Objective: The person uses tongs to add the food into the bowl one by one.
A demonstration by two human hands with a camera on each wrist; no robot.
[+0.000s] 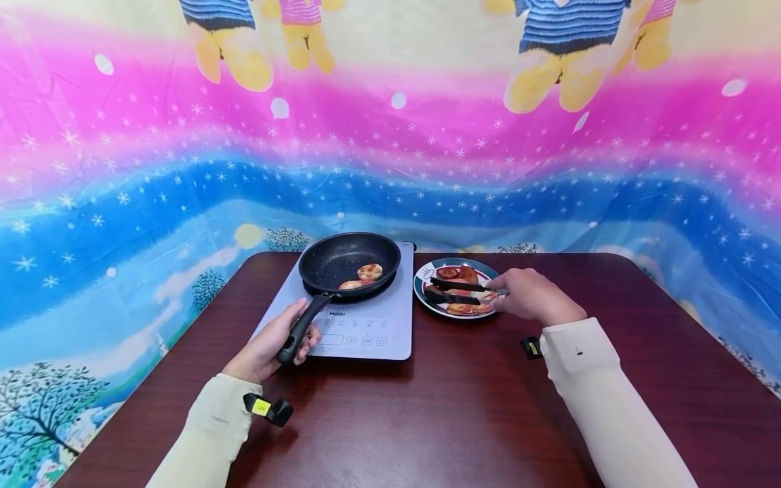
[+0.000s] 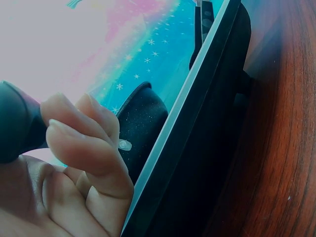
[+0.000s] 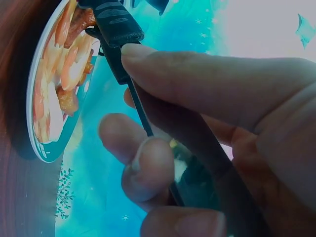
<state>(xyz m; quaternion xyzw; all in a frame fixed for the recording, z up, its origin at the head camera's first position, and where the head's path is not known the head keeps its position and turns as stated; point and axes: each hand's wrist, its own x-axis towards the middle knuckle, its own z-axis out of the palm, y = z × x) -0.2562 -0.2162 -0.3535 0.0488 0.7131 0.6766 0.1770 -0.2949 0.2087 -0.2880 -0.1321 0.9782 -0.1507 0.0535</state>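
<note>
Sleeves: cream, left sleeve (image 1: 204,423) and right sleeve (image 1: 610,400) reaching in from the bottom edge.
Wrist unit: one small black wrist unit (image 1: 279,411) at each cuff; left one bears a yellow label.
Desk: dark red-brown desk (image 1: 378,420), wood grain.
Left hand: left hand (image 1: 262,349) curled round the black handle (image 1: 299,331), near its end.
Cooker: flat pale cooker (image 1: 396,337), "Haier" printed, touch buttons along the near side.
Right hand: right hand (image 1: 532,295) holding tongs (image 1: 459,285), thumb and fingers about them.
Tongs: black ends apart, above the plate, pointing left; contact with the food, cannot tell.
Plate: round plate (image 1: 418,298), teal border, white edge, on the desk just right of the cooker.
Food: browned and pinkish pieces of food (image 1: 468,274), spread across the plate.
Pan: black speckled pan (image 1: 326,261) over the cooker; whether its base touches, cannot tell.
Slices: two browned slices (image 1: 369,272), near right side of the pan.
Cloth: printed cloth (image 1: 390,142) behind, pink and blue, snowflakes, bear figures at top.
</note>
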